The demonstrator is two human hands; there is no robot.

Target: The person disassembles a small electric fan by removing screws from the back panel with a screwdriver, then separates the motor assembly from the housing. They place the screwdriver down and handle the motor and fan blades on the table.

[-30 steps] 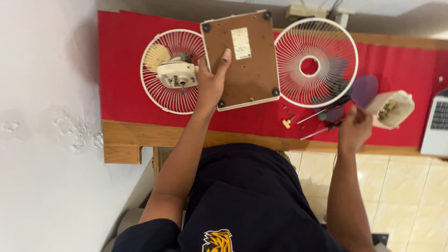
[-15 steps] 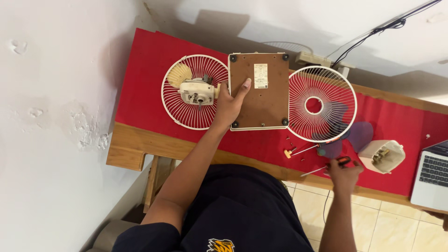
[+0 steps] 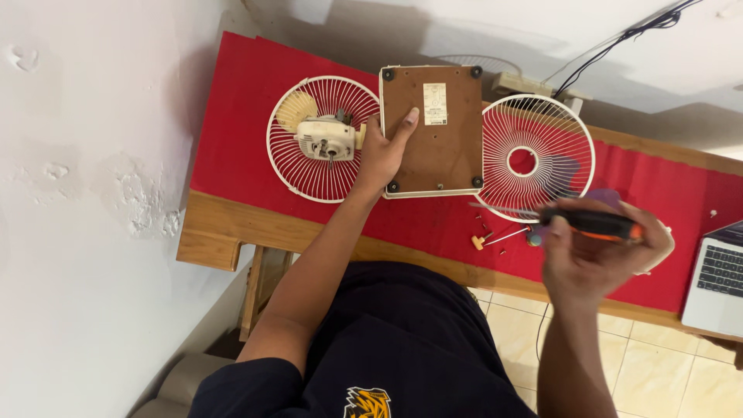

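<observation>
Left hand [image 3: 385, 151] presses flat on the upturned brown fan base [image 3: 433, 131] at table centre, while the right hand [image 3: 600, 251], at four o'clock, grips an orange-handled screwdriver [image 3: 596, 224]; steadying the base firmly would keep the tip seated in each corner screw.

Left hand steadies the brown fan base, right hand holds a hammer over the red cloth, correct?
Not quite. In the head view the right hand holds a screwdriver with an orange and black handle, not a hammer. The left hand does steady the brown fan base on the red cloth.
</observation>
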